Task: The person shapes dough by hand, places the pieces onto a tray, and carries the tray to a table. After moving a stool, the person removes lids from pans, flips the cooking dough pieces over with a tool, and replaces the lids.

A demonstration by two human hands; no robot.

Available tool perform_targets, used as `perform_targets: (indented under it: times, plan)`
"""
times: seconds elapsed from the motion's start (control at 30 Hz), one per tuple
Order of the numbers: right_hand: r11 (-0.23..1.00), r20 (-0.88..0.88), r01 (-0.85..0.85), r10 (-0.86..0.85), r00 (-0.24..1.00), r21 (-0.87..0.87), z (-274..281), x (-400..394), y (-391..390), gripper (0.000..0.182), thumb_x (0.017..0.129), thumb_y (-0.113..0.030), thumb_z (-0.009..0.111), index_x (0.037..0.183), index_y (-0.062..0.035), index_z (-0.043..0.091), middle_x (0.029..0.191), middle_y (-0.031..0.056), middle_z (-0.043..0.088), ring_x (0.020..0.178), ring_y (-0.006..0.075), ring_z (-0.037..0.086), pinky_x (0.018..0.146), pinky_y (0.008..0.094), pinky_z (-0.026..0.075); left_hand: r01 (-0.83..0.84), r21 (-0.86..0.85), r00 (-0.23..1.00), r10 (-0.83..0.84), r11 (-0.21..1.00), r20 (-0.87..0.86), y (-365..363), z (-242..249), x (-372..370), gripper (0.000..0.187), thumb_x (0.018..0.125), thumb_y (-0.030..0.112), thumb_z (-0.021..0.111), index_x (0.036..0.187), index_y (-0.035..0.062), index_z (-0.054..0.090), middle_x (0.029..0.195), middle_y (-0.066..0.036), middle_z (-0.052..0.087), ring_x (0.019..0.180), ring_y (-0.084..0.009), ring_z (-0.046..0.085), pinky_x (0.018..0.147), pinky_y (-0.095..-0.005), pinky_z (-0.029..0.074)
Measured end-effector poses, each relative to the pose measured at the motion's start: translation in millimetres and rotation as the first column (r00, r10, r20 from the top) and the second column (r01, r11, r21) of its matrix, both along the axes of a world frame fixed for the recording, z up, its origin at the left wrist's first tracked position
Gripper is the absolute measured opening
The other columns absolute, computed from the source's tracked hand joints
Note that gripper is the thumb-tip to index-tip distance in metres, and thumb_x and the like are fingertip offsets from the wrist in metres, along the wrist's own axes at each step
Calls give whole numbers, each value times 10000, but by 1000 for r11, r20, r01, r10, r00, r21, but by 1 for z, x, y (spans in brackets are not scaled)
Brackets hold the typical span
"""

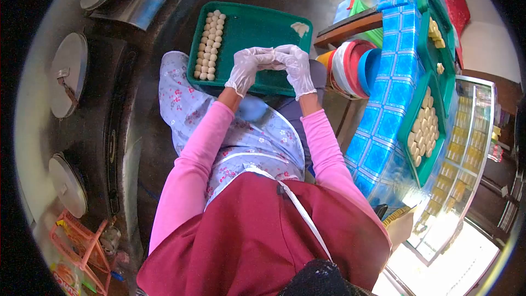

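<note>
Head view. We list: gloved left hand (245, 69) and gloved right hand (298, 69), fingers meeting over the green tray (257, 30); whether they grasp anything, we cannot tell. Dough balls (209, 42): tray's left side. Dough scrap (299, 28): far right corner.

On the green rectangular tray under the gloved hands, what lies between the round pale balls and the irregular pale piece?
The head view shows only bare green tray between the round balls and irregular piece.
</note>
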State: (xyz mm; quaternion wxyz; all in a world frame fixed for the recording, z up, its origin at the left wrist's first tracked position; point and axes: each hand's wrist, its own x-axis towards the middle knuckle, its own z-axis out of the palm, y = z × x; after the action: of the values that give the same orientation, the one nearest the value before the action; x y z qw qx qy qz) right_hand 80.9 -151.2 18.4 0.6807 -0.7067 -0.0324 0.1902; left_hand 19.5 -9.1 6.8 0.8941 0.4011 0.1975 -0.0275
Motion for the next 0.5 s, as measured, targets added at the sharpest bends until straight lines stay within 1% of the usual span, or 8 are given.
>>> perform_targets:
  times: [0.07,0.17,0.27,0.33,0.37,0.43,0.47,0.5]
  plan:
    - [997,-43,-16,19,999,69,6,-1,1,121,766,-89,713,825,13,684,782,66,675,674,138,644,565,262,525,-5,-4,1000,5,1000,-19,-1,-1,1,186,804,46,689,955,-53,641,909,-106,680,758,-178,664,732,-285,549]
    - [994,-67,-47,54,996,98,-5,2,-2,123,795,-52,685,900,12,684,838,84,681,694,134,636,595,248,523,-26,23,998,27,999,-54,-1,-1,1,168,784,16,677,936,-47,641,888,-107,679,738,-176,661,714,-282,552]
    - [982,51,-123,117,992,144,-12,0,-6,140,799,-49,682,924,16,685,862,89,686,715,135,641,601,233,505,-58,33,995,60,998,-79,1,-2,1,174,766,-9,664,934,-45,638,870,-106,675,732,-173,657,710,-274,550]
    - [967,-69,-14,32,997,253,4,-4,4,140,787,-84,706,897,2,697,826,72,687,665,120,627,571,230,496,-70,35,993,73,997,-90,1,-15,4,181,755,-19,658,933,-45,637,865,-107,672,732,-173,656,715,-269,548]
    - [953,-131,48,-8,991,301,10,-6,6,141,782,-102,718,883,-4,703,808,63,687,641,113,620,555,228,492,-50,-3,996,49,999,-74,2,-20,3,179,759,-14,660,934,-46,636,865,-105,671,737,-174,656,716,-267,547]
    - [978,-106,-25,48,993,207,4,-5,2,147,781,-100,720,888,-1,699,814,61,688,635,107,613,557,228,491,-6,-77,999,4,997,-34,6,-20,5,175,768,-3,665,936,-46,635,867,-102,668,749,-176,657,719,-262,544]
    - [985,-96,-64,80,992,160,2,-4,0,149,781,-99,721,890,0,697,816,61,689,633,105,609,557,227,491,9,-64,999,-11,998,-38,5,-20,5,175,772,-3,665,939,-46,635,876,-104,668,758,-178,658,723,-262,544]
    - [983,-91,-58,74,993,173,0,-3,-1,150,783,-94,716,899,0,697,815,60,689,632,106,609,563,229,491,22,-52,999,-25,998,-45,5,-14,4,176,775,-2,666,942,-46,634,884,-105,668,768,-180,659,727,-263,543]
